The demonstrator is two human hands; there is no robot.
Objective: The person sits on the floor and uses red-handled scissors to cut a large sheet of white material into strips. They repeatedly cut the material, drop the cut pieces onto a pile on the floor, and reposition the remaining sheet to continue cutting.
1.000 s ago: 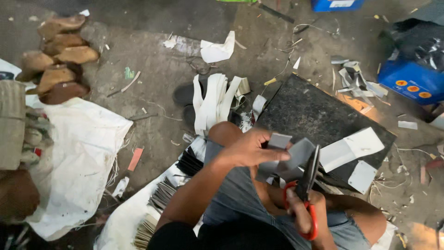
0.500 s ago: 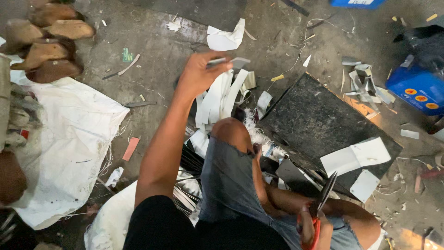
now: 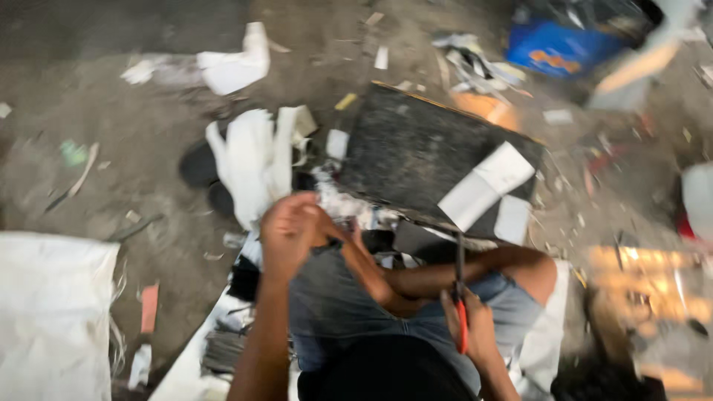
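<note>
Holding a pair of red-handled scissors (image 3: 460, 297) upright, your right hand (image 3: 475, 330) sits low over your right thigh, its grip closed around the handles while the dark blades point up toward the black board (image 3: 416, 148). Your left hand (image 3: 290, 234) is raised above your left knee with the fingers curled inward; the frame is too blurred to tell whether its grip has anything in it or is merely bunched. Your right forearm crosses in front of your lap, the elbow lying just beside the left wrist.

Under your hands are your grey shorts (image 3: 334, 304) and bent knees. Just past the left hand lies a heap of white strips (image 3: 252, 160) on the floor, with a dark shoe (image 3: 200, 167) touching its left edge. The black board rests on the ground in front of your knees, tilted slightly, and carries two white rectangular pieces (image 3: 486, 186) near its right corner.

To your left, a white sack (image 3: 52, 312) spreads over the floor, with a small orange scrap (image 3: 150, 308) near it. A bundle of dark strips (image 3: 226, 349) lies beside your left hip. Further off, a crumpled white sheet (image 3: 234, 67) sits on the grey floor (image 3: 111, 111), and a blue box (image 3: 561, 48) stands near the top right among scattered offcuts.
</note>
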